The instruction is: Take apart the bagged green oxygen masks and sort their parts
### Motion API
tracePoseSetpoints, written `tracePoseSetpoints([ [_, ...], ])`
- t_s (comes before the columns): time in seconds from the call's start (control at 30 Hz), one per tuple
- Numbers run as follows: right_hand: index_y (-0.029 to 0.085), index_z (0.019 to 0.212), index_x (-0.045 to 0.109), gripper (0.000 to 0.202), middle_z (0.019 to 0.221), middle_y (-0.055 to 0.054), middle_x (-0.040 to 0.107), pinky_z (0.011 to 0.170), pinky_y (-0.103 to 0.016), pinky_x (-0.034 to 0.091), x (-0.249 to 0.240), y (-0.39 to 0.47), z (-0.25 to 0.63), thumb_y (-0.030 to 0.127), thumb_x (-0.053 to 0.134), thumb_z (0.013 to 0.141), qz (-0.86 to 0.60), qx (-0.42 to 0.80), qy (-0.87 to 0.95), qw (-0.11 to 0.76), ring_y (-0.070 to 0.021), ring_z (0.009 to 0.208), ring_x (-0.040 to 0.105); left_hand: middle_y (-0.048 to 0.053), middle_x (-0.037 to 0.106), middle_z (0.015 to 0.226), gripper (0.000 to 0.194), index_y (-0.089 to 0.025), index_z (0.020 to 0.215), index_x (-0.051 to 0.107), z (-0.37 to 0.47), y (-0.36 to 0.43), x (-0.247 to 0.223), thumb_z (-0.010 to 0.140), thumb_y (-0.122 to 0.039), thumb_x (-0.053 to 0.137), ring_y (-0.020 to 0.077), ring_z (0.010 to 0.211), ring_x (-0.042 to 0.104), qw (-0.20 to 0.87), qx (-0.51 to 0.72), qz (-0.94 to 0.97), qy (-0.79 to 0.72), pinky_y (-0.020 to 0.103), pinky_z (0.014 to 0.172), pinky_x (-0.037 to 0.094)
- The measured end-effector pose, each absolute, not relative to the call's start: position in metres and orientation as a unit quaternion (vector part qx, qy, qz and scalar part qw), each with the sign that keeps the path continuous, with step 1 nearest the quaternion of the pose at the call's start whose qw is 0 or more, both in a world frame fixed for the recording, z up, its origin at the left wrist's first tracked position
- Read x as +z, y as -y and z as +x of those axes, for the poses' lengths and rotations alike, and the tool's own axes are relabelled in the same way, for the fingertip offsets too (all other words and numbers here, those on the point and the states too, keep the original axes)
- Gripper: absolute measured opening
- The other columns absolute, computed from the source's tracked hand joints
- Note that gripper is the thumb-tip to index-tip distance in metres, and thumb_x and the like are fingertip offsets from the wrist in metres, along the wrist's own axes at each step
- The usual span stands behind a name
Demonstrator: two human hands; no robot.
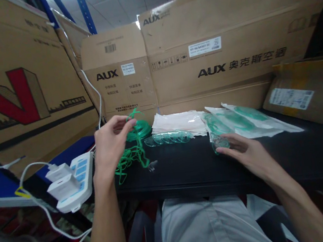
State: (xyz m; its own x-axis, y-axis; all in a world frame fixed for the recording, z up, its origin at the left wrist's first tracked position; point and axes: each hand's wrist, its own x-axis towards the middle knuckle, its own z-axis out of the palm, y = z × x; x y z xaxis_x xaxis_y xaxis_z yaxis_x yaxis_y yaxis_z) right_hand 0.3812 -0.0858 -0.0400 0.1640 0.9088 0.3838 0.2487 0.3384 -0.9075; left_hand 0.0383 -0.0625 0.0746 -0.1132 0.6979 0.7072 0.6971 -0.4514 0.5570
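My left hand (114, 139) pinches a green elastic strap (133, 112) between thumb and fingertips, raised over a tangled heap of green straps (131, 159). Behind it lies a coil of clear green tubing (140, 129). Toward the right, my right hand (243, 150) is closed on a clear green plastic mask (220, 144), held just above the black table. Between the hands, several nested clear masks (169, 138) lie in a row in front of a stack of white pouches (178, 121). A small clear plastic piece (153, 165) rests near the straps.
Filled pouches (248, 121) with green contents lie behind my right hand. A taped carton (314, 91) stands at the right end of the black table (188, 170). Cardboard panels (205, 47) wall the back. At left sits a white power strip (78, 186) with plugs and cables.
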Motion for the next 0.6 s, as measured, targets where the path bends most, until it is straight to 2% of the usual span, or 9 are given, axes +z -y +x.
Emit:
tracePoseSetpoints([
  [0.1,0.018,0.103,0.073,0.057,0.105,-0.012,0.077,0.092,-0.046,0.058,-0.039,0.087,0.379,0.055,0.086,0.061,-0.495,0.296,0.586,0.569,-0.0320,0.099,0.072,0.003,0.078,0.087,0.028,-0.020,0.092,0.074,0.010,0.057,0.073,0.083,-0.045,0.067,0.0213,0.084,0.072,-0.060,0.484,0.624,-0.611,0.028,0.080,0.054],
  [0.17,0.018,0.104,0.073,0.057,0.106,-0.013,0.077,0.093,-0.046,0.058,-0.038,0.088,0.379,0.054,0.086,0.062,-0.495,0.303,0.592,0.558,-0.0323,0.100,0.072,0.006,0.078,0.089,0.030,-0.021,0.093,0.075,-0.003,0.053,0.068,0.084,-0.047,0.064,0.0248,0.087,0.072,-0.067,0.402,0.630,-0.661,0.031,0.080,0.053],
  [0.33,0.019,0.109,0.072,0.053,0.114,-0.012,0.075,0.096,-0.045,0.057,-0.039,0.092,0.381,0.052,0.083,0.068,-0.471,0.326,0.634,0.520,-0.0317,0.105,0.071,0.008,0.078,0.096,0.044,-0.026,0.110,0.077,-0.019,0.043,0.053,0.075,-0.053,0.071,0.0291,0.092,0.071,0.003,0.194,0.687,-0.700,0.031,0.076,0.051],
  [0.43,0.020,0.111,0.072,0.049,0.117,-0.010,0.073,0.096,-0.043,0.057,-0.039,0.095,0.377,0.049,0.081,0.072,-0.463,0.331,0.645,0.510,-0.0296,0.105,0.070,0.007,0.078,0.095,0.052,-0.025,0.119,0.074,-0.014,0.043,0.052,0.076,-0.054,0.070,0.0270,0.087,0.072,0.019,0.183,0.722,-0.667,0.029,0.073,0.051],
  [0.6,0.023,0.118,0.068,0.044,0.121,-0.008,0.071,0.094,-0.039,0.056,-0.033,0.102,0.365,0.042,0.076,0.079,-0.442,0.325,0.666,0.505,-0.0255,0.104,0.070,0.002,0.078,0.099,0.041,-0.027,0.102,0.078,0.041,0.051,0.059,0.089,-0.059,0.056,0.0250,0.090,0.071,0.030,0.258,0.783,-0.565,0.028,0.078,0.049],
])
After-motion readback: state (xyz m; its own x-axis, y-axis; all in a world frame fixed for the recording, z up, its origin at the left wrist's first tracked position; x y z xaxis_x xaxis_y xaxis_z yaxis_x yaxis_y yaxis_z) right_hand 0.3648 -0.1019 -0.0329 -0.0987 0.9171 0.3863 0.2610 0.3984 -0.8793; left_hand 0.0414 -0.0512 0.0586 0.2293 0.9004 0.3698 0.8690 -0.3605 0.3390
